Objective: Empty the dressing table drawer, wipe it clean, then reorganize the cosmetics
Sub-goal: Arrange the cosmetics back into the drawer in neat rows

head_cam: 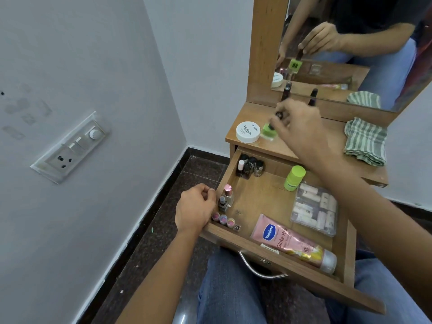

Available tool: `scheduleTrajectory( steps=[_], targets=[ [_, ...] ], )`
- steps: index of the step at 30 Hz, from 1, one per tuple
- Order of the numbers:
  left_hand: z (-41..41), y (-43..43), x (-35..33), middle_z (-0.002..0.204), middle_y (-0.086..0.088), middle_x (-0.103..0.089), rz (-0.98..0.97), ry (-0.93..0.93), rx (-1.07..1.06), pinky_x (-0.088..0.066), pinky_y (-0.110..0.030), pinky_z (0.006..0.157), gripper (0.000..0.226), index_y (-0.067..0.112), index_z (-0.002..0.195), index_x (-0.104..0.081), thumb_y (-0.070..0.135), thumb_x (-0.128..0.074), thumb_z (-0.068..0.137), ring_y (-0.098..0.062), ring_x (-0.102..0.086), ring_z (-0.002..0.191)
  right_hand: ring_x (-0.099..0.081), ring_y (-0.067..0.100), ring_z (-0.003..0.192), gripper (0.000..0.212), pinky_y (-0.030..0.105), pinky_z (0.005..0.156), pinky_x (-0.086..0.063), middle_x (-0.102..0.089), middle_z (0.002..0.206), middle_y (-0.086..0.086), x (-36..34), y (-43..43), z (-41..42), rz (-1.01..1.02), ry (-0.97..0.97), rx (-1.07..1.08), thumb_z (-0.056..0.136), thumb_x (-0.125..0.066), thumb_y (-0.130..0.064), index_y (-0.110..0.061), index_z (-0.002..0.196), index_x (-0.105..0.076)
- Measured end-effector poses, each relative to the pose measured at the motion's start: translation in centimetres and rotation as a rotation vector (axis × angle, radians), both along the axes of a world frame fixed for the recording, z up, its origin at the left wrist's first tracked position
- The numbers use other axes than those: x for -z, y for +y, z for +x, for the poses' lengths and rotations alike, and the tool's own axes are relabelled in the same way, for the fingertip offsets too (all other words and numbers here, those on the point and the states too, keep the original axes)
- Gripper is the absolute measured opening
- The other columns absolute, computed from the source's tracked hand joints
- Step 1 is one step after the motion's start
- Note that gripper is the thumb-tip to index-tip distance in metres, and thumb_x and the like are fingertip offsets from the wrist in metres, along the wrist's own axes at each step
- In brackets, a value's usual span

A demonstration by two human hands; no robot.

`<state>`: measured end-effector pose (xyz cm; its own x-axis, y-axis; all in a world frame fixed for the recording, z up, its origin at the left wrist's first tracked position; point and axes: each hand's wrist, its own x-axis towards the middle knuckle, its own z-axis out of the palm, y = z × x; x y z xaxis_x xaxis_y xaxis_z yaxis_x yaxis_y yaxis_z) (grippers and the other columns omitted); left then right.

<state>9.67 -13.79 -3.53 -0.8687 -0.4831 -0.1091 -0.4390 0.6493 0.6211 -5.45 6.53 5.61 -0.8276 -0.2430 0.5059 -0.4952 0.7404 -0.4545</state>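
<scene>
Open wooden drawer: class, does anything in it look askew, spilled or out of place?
The pink Vaseline tube lies flat and slanted across the front of the open wooden drawer, while the small nail-polish bottles stand upright along its left wall. Nothing looks spilled or broken.

The drawer's middle is bare wood, open from above. Small bottles and pots line its left wall, the left hand resting outside; dark-capped bottles fill the far left corner, a green-capped bottle stands at the far wall, a clear packet takes the right side, a pink tube the front. The right hand, pinching a green bottle on the bench beyond, has its arm across the far right corner
</scene>
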Motion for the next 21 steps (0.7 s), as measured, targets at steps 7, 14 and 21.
scheduleTrajectory(
  steps=[7, 14, 21],
  targets=[
    [0.0, 0.2, 0.2, 0.067, 0.009, -0.063, 0.004, 0.001, -0.005, -0.044, -0.026, 0.057, 0.019, 0.024, 0.082, -0.066, 0.034, -0.053, 0.093, -0.006, -0.059, 0.064, -0.061, 0.028, 0.082, 0.02, 0.038, 0.072, -0.05, -0.066, 0.086, 0.01, 7.6, -1.1, 4.1, 0.13, -0.356, -0.005, 0.086, -0.068, -0.026, -0.009, 0.094, -0.063],
    [-0.1, 0.0, 0.3, 0.066, 0.009, -0.063, -0.001, 0.016, 0.01, -0.048, -0.027, 0.061, 0.018, 0.025, 0.082, -0.065, 0.034, -0.054, 0.094, -0.006, -0.06, 0.065, -0.06, 0.036, 0.089, 0.023, 0.04, 0.074, -0.048, -0.065, 0.094, 0.018, 11.7, -1.8, 3.4, 0.146, -0.426, 0.025, 0.086, -0.065, -0.022, -0.004, 0.1, -0.061],
    [0.0, 0.0, 0.4, 0.066, 0.01, -0.062, 0.007, 0.019, 0.014, -0.043, -0.024, 0.057, 0.018, 0.027, 0.081, -0.063, 0.034, -0.054, 0.093, -0.004, -0.059, 0.064, -0.058, 0.04, 0.086, 0.021, 0.041, 0.071, -0.047, -0.06, 0.094, 0.019, 11.7, -2.4, 2.6, 0.165, -0.389, 0.008, 0.089, -0.062, -0.018, -0.001, 0.1, -0.058]
  ],
)
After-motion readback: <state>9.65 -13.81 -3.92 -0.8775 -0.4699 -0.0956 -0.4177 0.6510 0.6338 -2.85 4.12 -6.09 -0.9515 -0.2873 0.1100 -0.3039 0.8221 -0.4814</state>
